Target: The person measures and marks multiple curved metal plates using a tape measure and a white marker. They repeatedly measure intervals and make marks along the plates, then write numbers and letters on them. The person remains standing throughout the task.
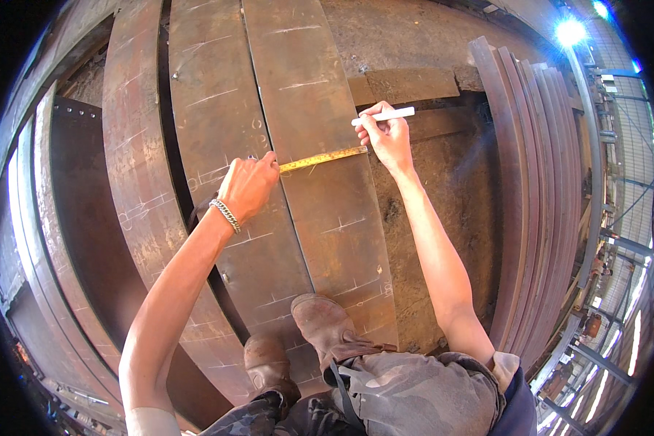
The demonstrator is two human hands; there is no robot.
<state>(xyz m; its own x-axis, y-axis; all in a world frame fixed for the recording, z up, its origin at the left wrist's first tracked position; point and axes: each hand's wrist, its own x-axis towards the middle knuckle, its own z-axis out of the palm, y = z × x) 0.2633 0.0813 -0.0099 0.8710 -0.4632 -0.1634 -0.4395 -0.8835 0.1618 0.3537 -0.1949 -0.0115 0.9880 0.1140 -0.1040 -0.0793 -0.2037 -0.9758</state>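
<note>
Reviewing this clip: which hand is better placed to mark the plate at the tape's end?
Right hand: it holds the white marker at the yellow tape's far end, while the left hand pins the tape down.

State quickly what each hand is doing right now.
Left hand: closed, pinning the yellow tape measure on the steel plate.
Right hand: closed, holding a white marker.

1. Boots (320, 323) stand at the near edge.
2. A stack of curved strips (538, 182) leans at right.
3. A dark plate (87, 218) lies at left.
4. A lamp (570, 30) glares far right.
</note>
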